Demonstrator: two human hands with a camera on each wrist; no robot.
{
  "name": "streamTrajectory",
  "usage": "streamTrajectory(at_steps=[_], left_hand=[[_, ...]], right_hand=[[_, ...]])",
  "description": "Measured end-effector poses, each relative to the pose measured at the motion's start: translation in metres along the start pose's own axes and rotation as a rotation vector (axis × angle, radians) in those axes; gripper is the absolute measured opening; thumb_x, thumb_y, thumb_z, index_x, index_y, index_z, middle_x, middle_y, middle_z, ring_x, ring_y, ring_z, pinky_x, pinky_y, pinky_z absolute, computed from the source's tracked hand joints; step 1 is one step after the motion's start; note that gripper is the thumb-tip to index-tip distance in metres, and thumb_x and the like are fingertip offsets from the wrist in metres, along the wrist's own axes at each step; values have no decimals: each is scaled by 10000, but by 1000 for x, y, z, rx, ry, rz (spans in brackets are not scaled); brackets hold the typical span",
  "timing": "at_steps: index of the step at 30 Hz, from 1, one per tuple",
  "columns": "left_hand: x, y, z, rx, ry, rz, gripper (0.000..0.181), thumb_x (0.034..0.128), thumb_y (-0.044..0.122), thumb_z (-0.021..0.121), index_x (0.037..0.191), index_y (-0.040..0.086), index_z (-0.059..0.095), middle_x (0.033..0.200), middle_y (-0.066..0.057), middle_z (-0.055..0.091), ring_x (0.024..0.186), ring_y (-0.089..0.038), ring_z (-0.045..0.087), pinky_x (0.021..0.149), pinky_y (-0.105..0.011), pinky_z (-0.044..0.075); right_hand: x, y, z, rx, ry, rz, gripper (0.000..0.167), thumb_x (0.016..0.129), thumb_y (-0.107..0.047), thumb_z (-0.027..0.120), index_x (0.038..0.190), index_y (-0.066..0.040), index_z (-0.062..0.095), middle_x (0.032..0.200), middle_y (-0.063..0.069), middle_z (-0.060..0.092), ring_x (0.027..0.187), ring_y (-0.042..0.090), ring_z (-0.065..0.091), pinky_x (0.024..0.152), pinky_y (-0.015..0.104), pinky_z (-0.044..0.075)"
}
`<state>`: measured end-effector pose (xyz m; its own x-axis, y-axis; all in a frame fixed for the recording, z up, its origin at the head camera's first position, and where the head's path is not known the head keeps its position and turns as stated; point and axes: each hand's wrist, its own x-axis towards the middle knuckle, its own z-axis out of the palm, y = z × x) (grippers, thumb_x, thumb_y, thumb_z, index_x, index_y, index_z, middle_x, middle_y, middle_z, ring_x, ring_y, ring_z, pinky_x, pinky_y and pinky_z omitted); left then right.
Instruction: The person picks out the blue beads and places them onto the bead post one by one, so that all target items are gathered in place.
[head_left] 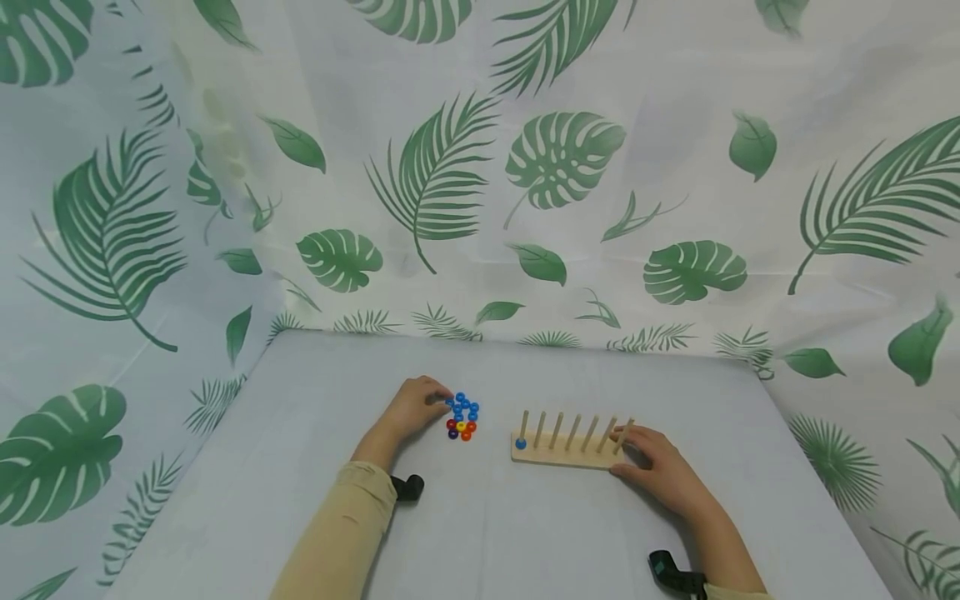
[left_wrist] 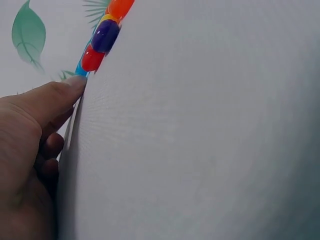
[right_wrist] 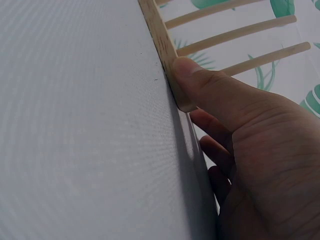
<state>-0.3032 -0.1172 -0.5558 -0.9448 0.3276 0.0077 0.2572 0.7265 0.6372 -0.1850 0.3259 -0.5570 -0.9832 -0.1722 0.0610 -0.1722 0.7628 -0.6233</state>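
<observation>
A wooden peg board (head_left: 570,454) with a row of upright pegs stands on the table, a blue bead (head_left: 521,444) on its leftmost peg. My right hand (head_left: 663,471) grips the board's right end, thumb on the front edge and fingers behind; the right wrist view shows the thumb (right_wrist: 186,67) pressed on the wood. To the left, my left hand (head_left: 408,410) pinches a blue bead (head_left: 450,402) at the edge of a bead cluster. Several blue beads (head_left: 465,405) lie beside red, orange, yellow and dark purple beads (head_left: 453,434). In the left wrist view the fingertips are partly hidden.
A pale cloth covers the table (head_left: 487,533). Behind it hangs a white curtain (head_left: 450,292) with green leaf prints, which also closes off both sides. Black wrist devices (head_left: 408,488) sit at both forearms.
</observation>
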Motion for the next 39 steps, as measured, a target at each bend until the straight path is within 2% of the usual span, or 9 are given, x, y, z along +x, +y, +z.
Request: streamTrajectory(at_steps=[9, 14, 17, 22, 28, 39], left_hand=[[-1, 1, 0, -10, 24, -14, 207, 924, 277, 693, 1108, 186, 717, 1236, -54, 647, 1240, -293, 540, 1093, -479, 399], [-3, 3, -3, -58, 24, -64, 224, 924, 300, 691, 1128, 208, 704, 1252, -41, 651, 1242, -272, 550, 1085, -467, 413], [-4, 4, -5, -67, 21, -87, 233, 922, 320, 691, 1136, 230, 696, 1188, -20, 667, 1154, -242, 579, 1027, -449, 446], [-4, 4, -8, -66, 36, -88, 228, 932, 335, 679, 1139, 240, 688, 1021, 22, 673, 945, -167, 587, 876, -387, 488], [-3, 6, -8, -76, 49, -84, 213, 936, 325, 677, 1137, 255, 688, 1010, 46, 666, 917, -132, 574, 845, -342, 486], [-6, 34, -15, -168, 61, -32, 217, 929, 379, 683, 1136, 314, 684, 977, 79, 646, 930, -156, 557, 782, -322, 475]], right_hand=[[0, 1, 1, -2, 3, -7, 575, 830, -446, 758, 1308, -161, 616, 1435, 164, 508, 1379, 448, 363, 1090, 679, 260], [0, 0, 0, -3, -3, -2, 584, 830, -463, 752, 1313, -165, 613, 1434, 158, 510, 1382, 447, 360, 1091, 678, 255], [0, -1, 0, -2, -4, -2, 584, 831, -462, 751, 1314, -163, 613, 1435, 158, 511, 1383, 446, 360, 1093, 675, 255], [0, -1, 0, -1, -7, 5, 581, 834, -457, 750, 1315, -161, 611, 1440, 160, 507, 1385, 445, 359, 1095, 676, 255], [0, -2, 0, -1, -12, 16, 593, 837, -476, 739, 1323, -165, 606, 1449, 160, 498, 1390, 446, 349, 1099, 678, 246], [0, -3, -1, -2, -7, 5, 585, 836, -455, 749, 1318, -152, 610, 1440, 164, 506, 1384, 447, 360, 1095, 676, 255]])
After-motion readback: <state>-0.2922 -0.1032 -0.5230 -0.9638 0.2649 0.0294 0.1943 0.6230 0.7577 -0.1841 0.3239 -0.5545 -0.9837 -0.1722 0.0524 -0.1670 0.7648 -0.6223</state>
